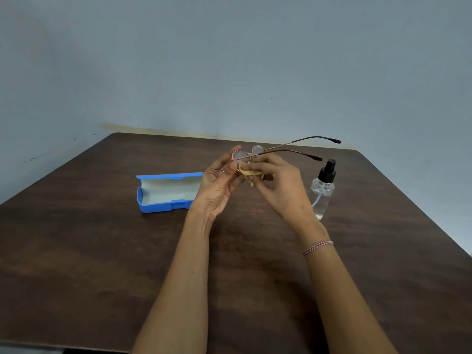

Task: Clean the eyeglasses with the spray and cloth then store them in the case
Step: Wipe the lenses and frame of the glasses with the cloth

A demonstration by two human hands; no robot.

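Holding the eyeglasses (251, 153) up over the table (255, 251), the left hand (219, 177) is pinching the thin frame while the right hand (278, 182) is squeezing the soft cloth (249, 172). They look light and easy to break, so holding the rim seems best. One case (166, 192) is lying open at nine o'clock, one spray bottle (323, 190) is standing at three o'clock.

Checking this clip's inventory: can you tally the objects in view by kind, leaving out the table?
Eyeglasses, held in the left hand: 1
Cleaning cloth, in the right hand: 1
Blue case, open on the table: 1
Spray bottle, standing upright: 1
Total: 4
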